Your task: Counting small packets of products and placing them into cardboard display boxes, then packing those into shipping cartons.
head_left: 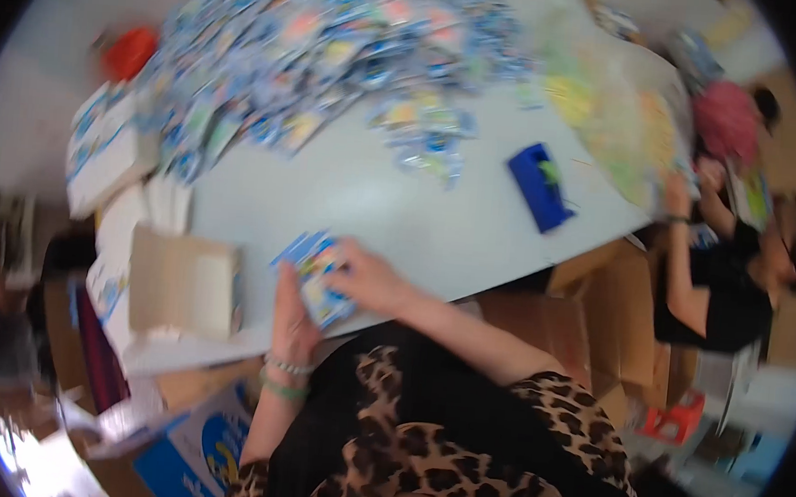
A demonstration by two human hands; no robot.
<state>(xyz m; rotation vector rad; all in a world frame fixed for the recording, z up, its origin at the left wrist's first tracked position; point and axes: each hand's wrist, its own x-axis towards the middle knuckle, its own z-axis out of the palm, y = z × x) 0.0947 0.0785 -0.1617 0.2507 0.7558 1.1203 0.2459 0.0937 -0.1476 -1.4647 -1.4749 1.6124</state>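
Near the table's front edge, my left hand [292, 320] and my right hand [372, 279] hold a small stack of blue and white printed packets [321, 275] between them. The left palm presses along the stack's left side, and the right fingers close over its right side. Motion blur hides the exact finger positions. Just left of my hands stands an open cardboard box [184, 292], its lid raised and its pale inside showing. A large heap of similar small packets [339, 48] covers the far part of the white table [345, 202].
A blue tape dispenser [541, 187] lies to the right. White printed boxes [111, 147] are piled at the left edge. Clear plastic bags with yellow contents [605, 106] lie at the far right, beside a co-worker [719, 274]. Cardboard boxes [608, 307] stand below the table's right edge.
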